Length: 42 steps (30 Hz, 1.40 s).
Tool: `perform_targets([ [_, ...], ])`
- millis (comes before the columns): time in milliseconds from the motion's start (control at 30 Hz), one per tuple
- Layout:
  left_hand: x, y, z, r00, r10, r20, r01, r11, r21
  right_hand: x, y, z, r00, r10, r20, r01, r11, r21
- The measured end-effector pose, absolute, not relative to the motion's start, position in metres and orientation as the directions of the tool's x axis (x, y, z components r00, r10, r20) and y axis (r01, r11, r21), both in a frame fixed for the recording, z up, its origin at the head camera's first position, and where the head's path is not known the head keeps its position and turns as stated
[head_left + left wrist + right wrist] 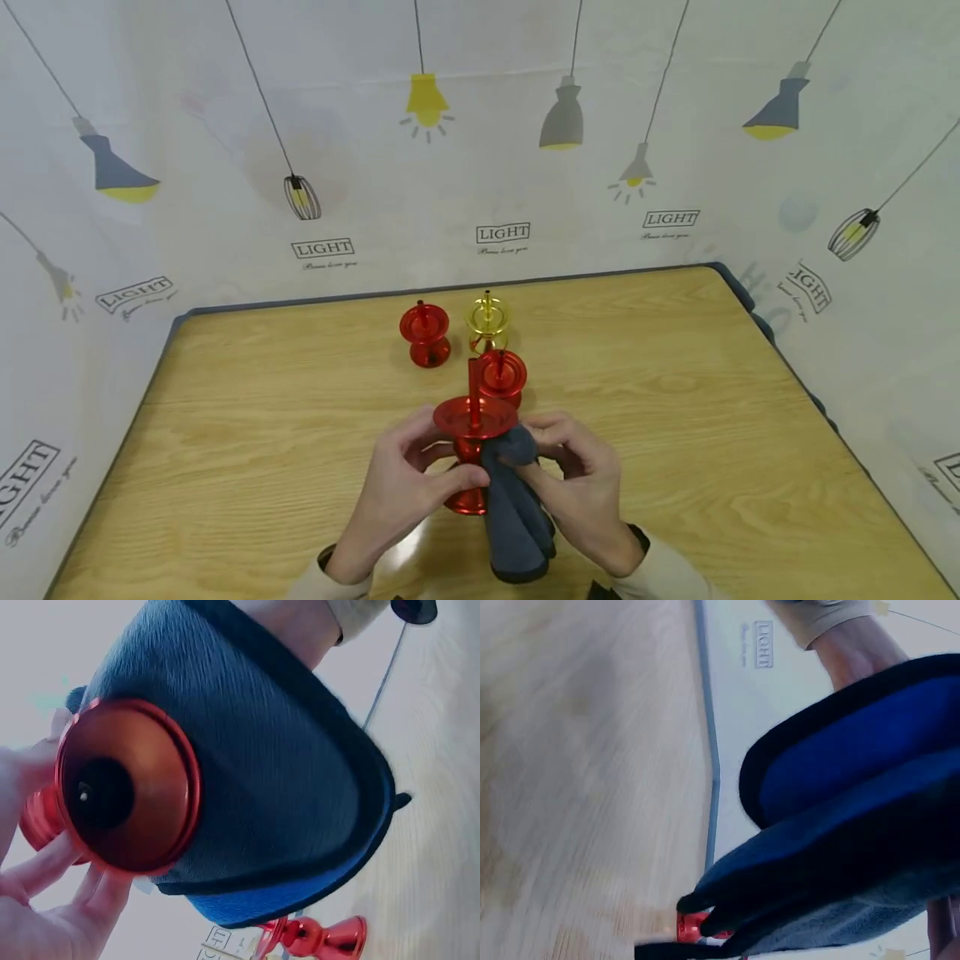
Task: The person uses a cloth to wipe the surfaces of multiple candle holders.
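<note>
My left hand [401,479] grips a shiny red metal candle holder [476,419] by its stem and base. The holder stands upright above the table, its dish and thin tube pointing up. In the left wrist view its round hollow base [150,825] faces the camera. My right hand [588,492] pinches a dark blue-grey cloth [517,533] with black edging and presses it against the holder's stem below the dish. The cloth hangs down in folds and hides part of the stem. It fills much of the right wrist view, where its blue side [855,742] shows.
Beyond my hands, on the wooden table [247,417], stand a red candle holder [424,325], a gold one [487,317] and another red one [502,375] just behind the held one. A lamp-printed sheet [360,167] rises around the table's back and sides.
</note>
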<state>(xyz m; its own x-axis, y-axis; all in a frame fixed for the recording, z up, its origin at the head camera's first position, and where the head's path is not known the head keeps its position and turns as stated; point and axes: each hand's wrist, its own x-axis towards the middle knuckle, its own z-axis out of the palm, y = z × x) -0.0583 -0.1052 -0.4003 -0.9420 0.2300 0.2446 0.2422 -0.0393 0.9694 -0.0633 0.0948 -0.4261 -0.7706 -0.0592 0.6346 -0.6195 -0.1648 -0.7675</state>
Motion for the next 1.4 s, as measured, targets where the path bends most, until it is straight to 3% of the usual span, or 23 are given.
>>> perform_targets([
  [133,-0.060,-0.105,-0.405,-0.946,0.225,0.233,0.231,-0.034,0.972,-0.065,0.097,-0.428,-0.779,-0.101,0.619,-0.598,-0.177,-0.781],
  [300,-0.064,-0.112,-0.412,-0.929,0.309,0.204,0.172,-0.127,0.977,-0.070,0.103,-0.431,-0.842,-0.192,0.505,-0.448,-0.273,-0.851],
  [433,-0.063,-0.110,-0.416,-0.933,0.287,0.216,0.172,-0.172,0.970,-0.075,0.106,-0.433,-0.877,-0.209,0.432,-0.365,-0.293,-0.884],
  [633,-0.061,-0.099,-0.417,-0.937,0.194,0.290,0.289,-0.033,0.957,-0.075,0.098,-0.435,-0.850,-0.099,0.518,-0.486,-0.232,-0.842],
  [800,-0.062,-0.098,-0.416,-0.945,0.127,0.300,0.307,0.037,0.951,-0.072,0.093,-0.434,-0.810,-0.073,0.581,-0.560,-0.198,-0.805],
  [1033,-0.064,-0.112,-0.421,-0.944,0.230,0.237,0.187,-0.220,0.957,-0.073,0.097,-0.432,-0.820,-0.165,0.548,-0.490,-0.290,-0.822],
  [1133,-0.063,-0.112,-0.425,-0.929,0.238,0.283,0.214,-0.280,0.936,-0.076,0.101,-0.432,-0.842,-0.203,0.500,-0.425,-0.322,-0.846],
  [1267,-0.063,-0.107,-0.426,-0.909,0.231,0.346,0.306,-0.192,0.932,-0.076,0.102,-0.434,-0.869,-0.182,0.460,-0.396,-0.300,-0.868],
  [1400,-0.065,-0.104,-0.422,-0.926,0.199,0.320,0.320,-0.031,0.947,-0.073,0.101,-0.435,-0.871,-0.125,0.475,-0.439,-0.236,-0.867],
])
